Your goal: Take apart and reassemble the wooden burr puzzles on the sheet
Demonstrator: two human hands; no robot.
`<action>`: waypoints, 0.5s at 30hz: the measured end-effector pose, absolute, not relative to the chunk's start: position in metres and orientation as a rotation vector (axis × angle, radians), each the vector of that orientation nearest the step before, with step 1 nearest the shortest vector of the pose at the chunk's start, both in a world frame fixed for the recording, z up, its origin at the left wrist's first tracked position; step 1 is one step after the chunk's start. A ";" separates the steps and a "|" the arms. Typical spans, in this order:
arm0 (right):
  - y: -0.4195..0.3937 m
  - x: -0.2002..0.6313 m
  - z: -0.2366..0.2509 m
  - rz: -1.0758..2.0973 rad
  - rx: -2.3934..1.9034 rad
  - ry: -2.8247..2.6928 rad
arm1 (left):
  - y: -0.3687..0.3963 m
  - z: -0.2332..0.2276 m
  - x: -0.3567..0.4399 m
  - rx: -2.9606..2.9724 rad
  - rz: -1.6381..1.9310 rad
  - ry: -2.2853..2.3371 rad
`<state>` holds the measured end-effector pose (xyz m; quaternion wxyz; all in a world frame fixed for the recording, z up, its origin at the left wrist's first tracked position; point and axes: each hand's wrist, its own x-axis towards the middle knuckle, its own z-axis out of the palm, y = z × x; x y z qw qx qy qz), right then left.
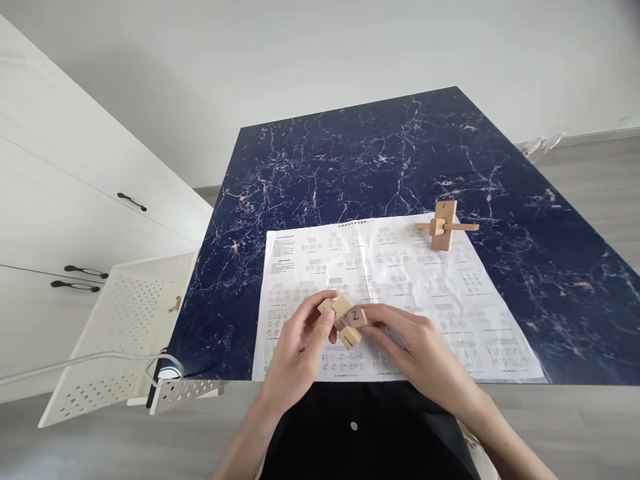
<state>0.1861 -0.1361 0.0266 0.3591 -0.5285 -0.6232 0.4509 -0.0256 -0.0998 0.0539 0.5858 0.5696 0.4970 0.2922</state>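
- I see my left grip (300, 340) and right grip (407, 343) both grasping the numbered wooden block cluster (345, 320) between them.
- It seems held just above the instruction sheet (450, 307) on the worktop (375, 153).

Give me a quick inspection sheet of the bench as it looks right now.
Surface: dark blue marbled table, a printed diagram sheet lying flat on it.
Job's things: numbered wooden puzzle pieces, held above the sheet.
Clutter: assembled wooden cross puzzle at the sheet's far right corner.
Hands: left hand and right hand both grip the pieces.
Cables: one cord by the table's near left corner.
Surroundings: white perforated basket on the left, white cabinets, grey floor.
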 end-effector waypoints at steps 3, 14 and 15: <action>-0.136 0.190 0.025 1.045 -1.391 -1.579 | -0.099 0.056 -0.019 1.345 0.671 1.171; -0.126 0.200 0.033 1.473 -1.254 -1.122 | -0.093 0.059 -0.002 1.409 0.627 1.222; -0.126 0.200 0.032 1.471 -1.274 -1.095 | -0.092 0.059 0.000 1.415 0.618 1.224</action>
